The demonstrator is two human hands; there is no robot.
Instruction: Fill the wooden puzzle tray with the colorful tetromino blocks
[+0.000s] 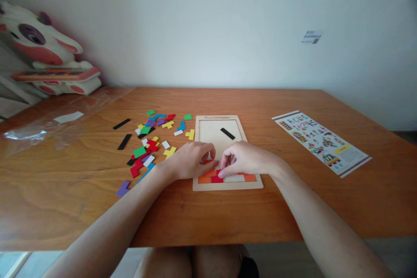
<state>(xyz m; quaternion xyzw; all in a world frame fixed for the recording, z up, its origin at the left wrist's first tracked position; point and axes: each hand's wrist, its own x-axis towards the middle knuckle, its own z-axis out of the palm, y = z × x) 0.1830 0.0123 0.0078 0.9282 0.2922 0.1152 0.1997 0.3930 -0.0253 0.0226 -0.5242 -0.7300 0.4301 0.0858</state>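
A wooden puzzle tray (252,152) lies flat in front of me, with orange and red pieces along its near end. My left hand (190,159) reaches over the tray's left edge, its fingers curled and its thumb on an orange puzzle piece (206,173). Beside it, my right hand (246,158) pinches at a red puzzle piece (217,179) in the tray's lower part. That red piece is partly covered by the fingertips. A black bar piece (227,133) rests slantwise in the upper part of the tray.
Several loose coloured pieces (140,152) are scattered left of the tray, some overlapping. To the right lies a printed pattern sheet (321,141). A clear plastic bag (39,128) and a cow-shaped toy (58,58) are at the left. A wall (208,30) borders the table's far edge.
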